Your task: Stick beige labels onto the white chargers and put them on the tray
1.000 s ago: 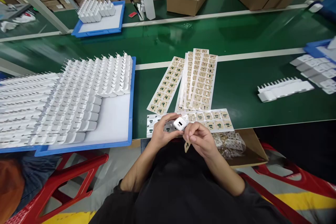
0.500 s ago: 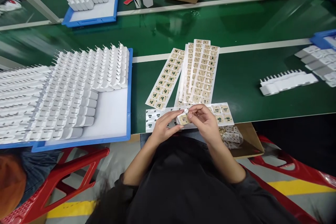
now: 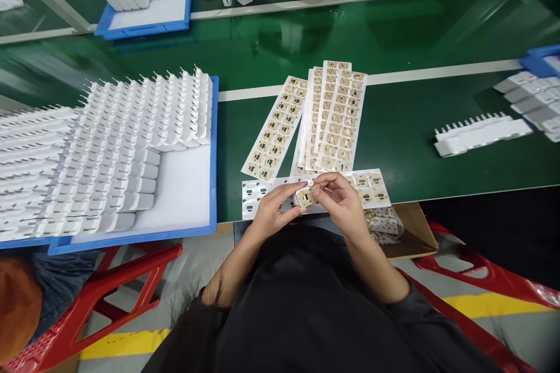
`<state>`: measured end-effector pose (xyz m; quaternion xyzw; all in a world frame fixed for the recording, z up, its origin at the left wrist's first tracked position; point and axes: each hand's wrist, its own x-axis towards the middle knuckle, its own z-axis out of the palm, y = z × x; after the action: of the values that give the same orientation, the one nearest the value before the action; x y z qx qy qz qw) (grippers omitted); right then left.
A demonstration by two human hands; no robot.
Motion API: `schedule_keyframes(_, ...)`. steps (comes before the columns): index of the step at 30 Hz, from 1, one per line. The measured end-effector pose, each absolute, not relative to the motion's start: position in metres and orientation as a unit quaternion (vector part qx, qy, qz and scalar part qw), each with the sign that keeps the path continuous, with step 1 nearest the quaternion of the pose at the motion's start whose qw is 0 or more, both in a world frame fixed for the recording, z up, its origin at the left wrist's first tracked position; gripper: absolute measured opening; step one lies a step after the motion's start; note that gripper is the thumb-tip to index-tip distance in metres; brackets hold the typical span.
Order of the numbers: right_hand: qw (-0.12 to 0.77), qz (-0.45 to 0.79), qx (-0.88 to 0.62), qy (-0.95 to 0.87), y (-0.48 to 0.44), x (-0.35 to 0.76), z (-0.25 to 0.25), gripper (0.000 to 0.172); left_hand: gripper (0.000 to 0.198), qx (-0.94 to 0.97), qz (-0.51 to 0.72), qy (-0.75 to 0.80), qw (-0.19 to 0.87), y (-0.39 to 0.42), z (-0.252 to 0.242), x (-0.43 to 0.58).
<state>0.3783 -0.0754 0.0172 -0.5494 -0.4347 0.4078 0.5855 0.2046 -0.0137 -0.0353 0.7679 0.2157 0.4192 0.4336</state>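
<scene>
L hand [image 3: 273, 210] pinches white adapter [image 3: 298, 199] btwn thumb & fingers at 6 o'clock edge of counter [image 3: 406, 145], R hand [image 3: 343, 204] pinching tan sticker [image 3: 305, 199] at its 3 o'clock side, w/ sticker sheets [image 3: 341, 122] approx. 12 o'clock, blue tray [image 3: 213, 186] at 9.

Bright overall; soft glare on green surface [image 3: 289, 41]; edges stretched.

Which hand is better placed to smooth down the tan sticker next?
Probably the right hand: its fingertips are at the edge of the tan sticker, while the left hand holds the white adapter beneath it.
</scene>
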Motion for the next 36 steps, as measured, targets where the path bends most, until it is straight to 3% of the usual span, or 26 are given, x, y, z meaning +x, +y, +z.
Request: schedule_keyframes(36, 0.585, 0.317, -0.596, -0.450, -0.078, 0.365, 0.016, 0.014, 0.049, 0.793, 0.441, 0.197, 0.372, -0.013, -0.033, 0.206)
